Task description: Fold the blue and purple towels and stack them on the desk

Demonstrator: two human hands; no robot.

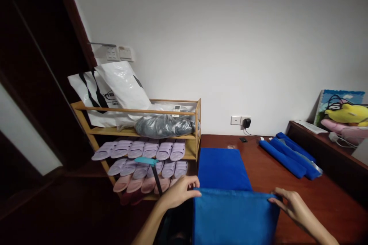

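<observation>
A blue fabric piece is stretched between my two hands, its top edge pulled nearly straight. My left hand pinches the upper left corner between thumb and fingers. At the upper right corner, my right hand grips the edge the same way. The lower part of the fabric runs out of view at the bottom. Just behind it, a flat blue panel lies on the reddish-brown wooden table. Farther right on the tabletop rest several long folded blue pieces, side by side.
A wooden shoe rack on the left holds rows of lilac slippers and pink slippers. White bags sit on its top. A black plug is in the wall socket. A yellow plush toy lies on the right ledge.
</observation>
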